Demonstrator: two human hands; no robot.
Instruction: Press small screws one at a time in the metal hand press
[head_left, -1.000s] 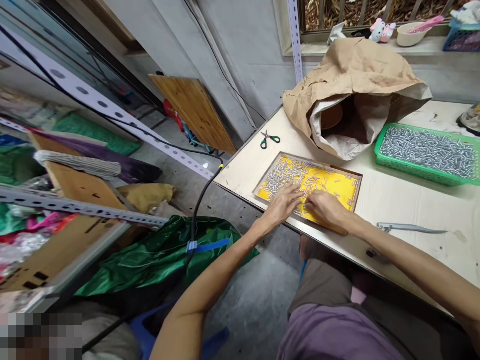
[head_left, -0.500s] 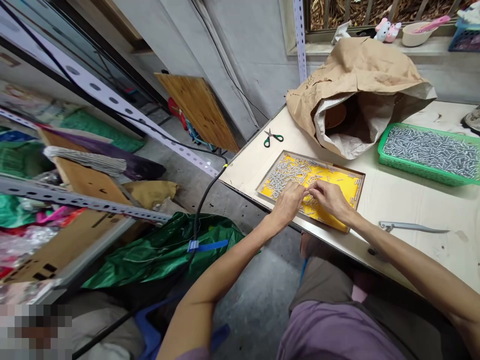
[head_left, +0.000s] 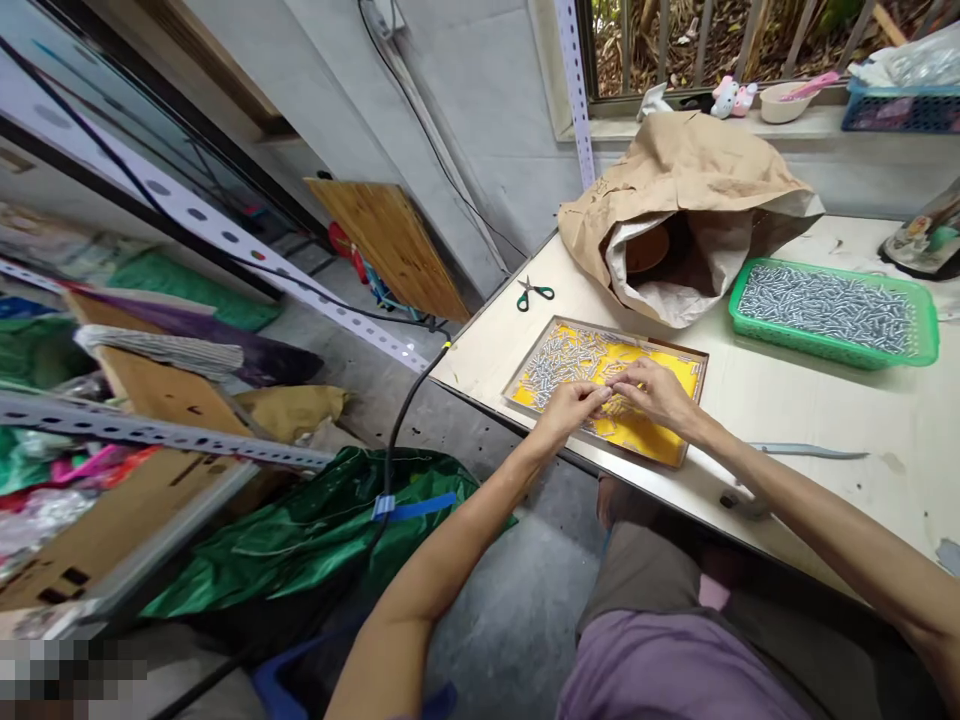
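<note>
Both hands meet over a shallow tray (head_left: 517, 375) with a yellow bottom, near the table's front edge. My left hand (head_left: 571, 410) is closed in a pinch at the tray's front side. Fingers of my right hand (head_left: 654, 395) are pressed together close to the left fingertips; what either hand holds is too small to make out. Small silvery metal pieces (head_left: 555, 365) are heaped in the tray's left part, and others lie scattered on the yellow. A green basket (head_left: 825, 352) full of similar pieces stands to the right.
Green-handled scissors (head_left: 534, 292) lie behind the tray. An open brown paper sack (head_left: 697, 160) stands at the back. A grey curved tool (head_left: 814, 450) lies right, partly behind my right forearm. A black cable (head_left: 405, 405) passes the table's left corner.
The view has shifted slightly. My hands remain over the tray; the left fingertips have drawn back a little and the right fingers look more spread over the pieces.
</note>
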